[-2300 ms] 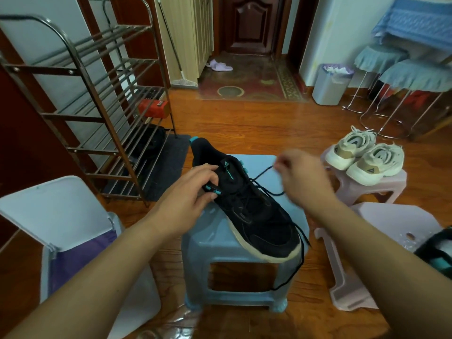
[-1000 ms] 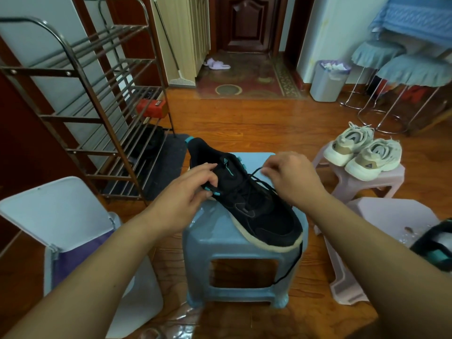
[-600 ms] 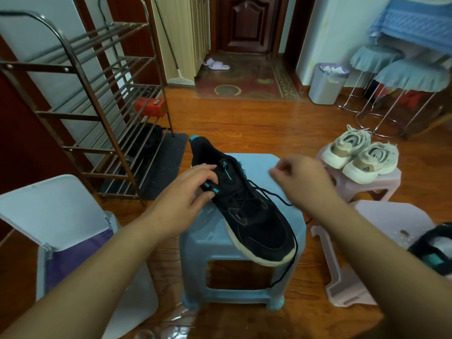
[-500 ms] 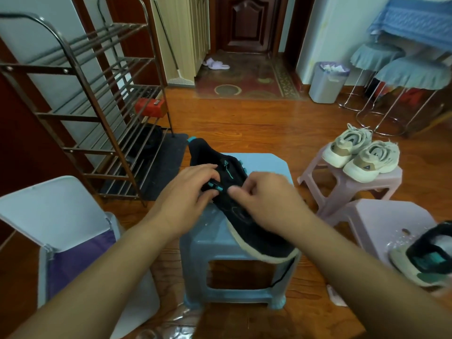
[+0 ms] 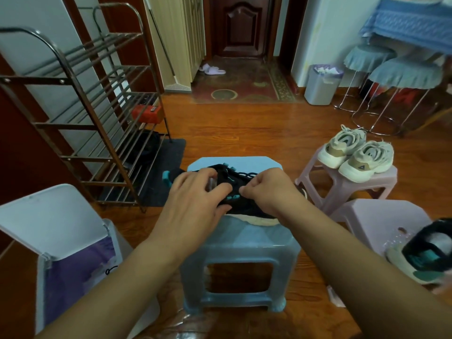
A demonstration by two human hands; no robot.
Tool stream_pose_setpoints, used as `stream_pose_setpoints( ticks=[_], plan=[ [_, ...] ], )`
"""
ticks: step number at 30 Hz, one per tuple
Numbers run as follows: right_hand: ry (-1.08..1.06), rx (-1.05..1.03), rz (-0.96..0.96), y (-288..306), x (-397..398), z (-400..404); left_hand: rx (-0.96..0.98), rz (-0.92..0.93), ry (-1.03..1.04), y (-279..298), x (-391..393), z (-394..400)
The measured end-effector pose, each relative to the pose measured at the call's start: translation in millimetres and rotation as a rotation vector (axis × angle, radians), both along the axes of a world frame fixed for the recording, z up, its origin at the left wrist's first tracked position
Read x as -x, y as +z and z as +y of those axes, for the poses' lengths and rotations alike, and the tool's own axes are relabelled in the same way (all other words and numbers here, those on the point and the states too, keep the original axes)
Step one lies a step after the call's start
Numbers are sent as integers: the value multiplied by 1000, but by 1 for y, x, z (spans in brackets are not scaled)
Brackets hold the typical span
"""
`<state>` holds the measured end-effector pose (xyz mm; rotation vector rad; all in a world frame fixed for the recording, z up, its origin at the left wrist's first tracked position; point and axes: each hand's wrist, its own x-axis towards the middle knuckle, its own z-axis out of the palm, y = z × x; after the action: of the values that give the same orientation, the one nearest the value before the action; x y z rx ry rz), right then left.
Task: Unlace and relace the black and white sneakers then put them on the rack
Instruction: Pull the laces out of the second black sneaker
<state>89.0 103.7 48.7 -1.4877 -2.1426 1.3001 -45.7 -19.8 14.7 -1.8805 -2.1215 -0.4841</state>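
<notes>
We are observing the black sneaker (image 5: 241,206) lying on its side across the top of the blue stool (image 5: 238,243), its pale sole facing the person and its teal-tabbed heel overhanging the stool's edge toward nine o'clock. The black lace (image 5: 244,174) is running along the shoe's far side.

The left hand (image 5: 193,204) is gripping the shoe at the collar, fingers curled over the upper. The right hand (image 5: 270,192) is closing thumb and forefinger at the eyelet area — we are reading this as a pinch on the lace, though the lace end itself is hidden under the fingertips.

Working outward: at five o'clock from the stool, the second sneaker (image 5: 425,255) of the pair is sitting on a pale pink stool (image 5: 381,216) at the frame's right edge, blurred. At two o'clock, a cream pair of sneakers (image 5: 358,155) is resting side by side on another pink stool (image 5: 347,189).

At ten o'clock, the metal shoe rack (image 5: 80,113) is standing against the wall, with a red object (image 5: 146,114) on one tier and dark items on the lowest tier. At seven o'clock, a white bin (image 5: 61,243) with its lid raised is showing a purple liner.

Farther off at twelve o'clock — a dark wooden door (image 5: 241,25), a patterned mat and purple slippers (image 5: 211,69); at one o'clock, a grey waste bin (image 5: 321,85) and covered round stools (image 5: 406,74).
</notes>
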Motion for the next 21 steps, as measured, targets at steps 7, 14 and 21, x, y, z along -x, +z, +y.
stream_pose_setpoints(
  ticks=[7, 14, 21],
  plan=[
    [338, 11, 313, -9, -46, 4, 25, -59, 67, 1, 3, 7],
    [379, -112, -43, -4, -45, -4, 7, -66, 38, -6, 0, 2],
    [215, -124, -73, 1, -12, 9, 26, -119, -3, -9, 5, -1]
  ],
)
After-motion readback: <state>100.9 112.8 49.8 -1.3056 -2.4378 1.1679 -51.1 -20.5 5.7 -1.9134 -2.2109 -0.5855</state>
